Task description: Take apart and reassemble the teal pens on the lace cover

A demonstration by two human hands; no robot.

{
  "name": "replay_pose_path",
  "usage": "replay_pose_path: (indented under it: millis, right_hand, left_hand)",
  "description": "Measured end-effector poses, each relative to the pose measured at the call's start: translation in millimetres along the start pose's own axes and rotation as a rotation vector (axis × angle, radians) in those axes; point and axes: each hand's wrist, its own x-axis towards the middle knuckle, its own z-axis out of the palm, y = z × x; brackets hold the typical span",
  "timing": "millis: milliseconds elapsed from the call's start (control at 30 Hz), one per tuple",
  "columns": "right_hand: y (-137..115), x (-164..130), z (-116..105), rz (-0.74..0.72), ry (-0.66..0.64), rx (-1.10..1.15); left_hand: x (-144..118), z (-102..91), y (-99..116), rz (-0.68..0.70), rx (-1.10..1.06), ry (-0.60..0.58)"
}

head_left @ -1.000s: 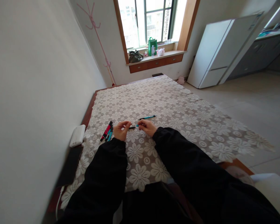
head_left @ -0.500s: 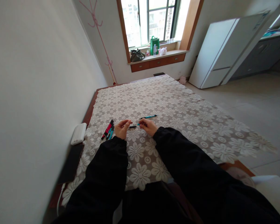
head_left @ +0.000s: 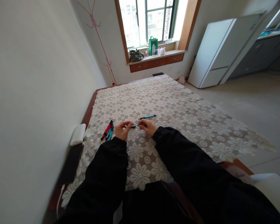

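Note:
Over the lace tablecloth [head_left: 140,149], my two hands are close together with fingertips pinched. My left hand [head_left: 122,129] is closed on one end of a thin, pale piece that looks like a pen refill [head_left: 134,124]. My right hand [head_left: 147,127] grips a small blue pen part [head_left: 137,125], mostly hidden by the fingers; the refill meets its end. Beneath the fingertips a short black pen part [head_left: 133,127] lies on the cloth. A blue pen with black ends [head_left: 148,117] rests just beyond my right hand. Left of my left hand is a group of red and blue pens [head_left: 107,130].
A white power bank [head_left: 78,134] and a black flat case [head_left: 70,165] lie along the table's left edge by the wall, near a white cable [head_left: 60,199]. Beyond the table are a windowsill with bags, a pink coat stand [head_left: 100,40] and a white fridge [head_left: 214,53].
My left fingertips have shifted slightly towards my right hand, and less of the thin refill shows between them. The view has tilted a little; the pens on the cloth stay put.

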Motion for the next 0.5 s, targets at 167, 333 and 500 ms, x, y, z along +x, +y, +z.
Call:
replay_pose_path:
  millis: [167,333,500]
  right_hand:
    - [-5.8,-2.5,0.0,-0.025,-0.046,0.03]
    - [-9.3,-4.2,2.4,-0.05,-0.063,0.006]
    - [-8.5,-5.8,1.2,-0.079,-0.071,-0.036]
  left_hand:
    - [0.8,2.6,0.1,-0.063,-0.122,-0.057]
    - [-2.3,5.2,2.4,-0.006,-0.025,-0.114]
    - [-3.8,5.1,4.1,0.026,0.006,-0.133]
